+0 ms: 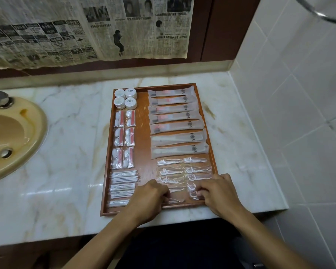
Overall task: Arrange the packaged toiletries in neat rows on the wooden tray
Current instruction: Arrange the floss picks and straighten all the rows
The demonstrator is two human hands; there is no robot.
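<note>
Marble, pale and veined, is forming the counter (70,144) on which the wooden tray (144,133) is lying, its long side running away from the person. Inside the tray, packaged toiletries are sitting in rows: four round white containers (125,98) at the far left corner, six small sachets with red strips (124,139) below them in pairs, and a stack of cotton swab packets (122,186) at the near left. Along the right side, seven long frosted sleeves (176,121) are lying one below another, and clear-wrapped floss picks (182,167) are filling the near right in two columns.

Both hands are resting on the near end of the floss picks. The left hand (150,195) is lying knuckles up with fingers curled down onto a packet in the left column; the right hand (216,193) is doing the same on the right column, its fingertips (199,193) pinching a wrapper. The hands are covering the nearest picks and part of the tray's front rim.

Left of the tray, a yellowish basin (16,136) is sitting sunk into the counter. Newspaper sheets (85,28) are hanging on the wall behind, and white tiles (299,94) are lining the wall at the right.
</note>
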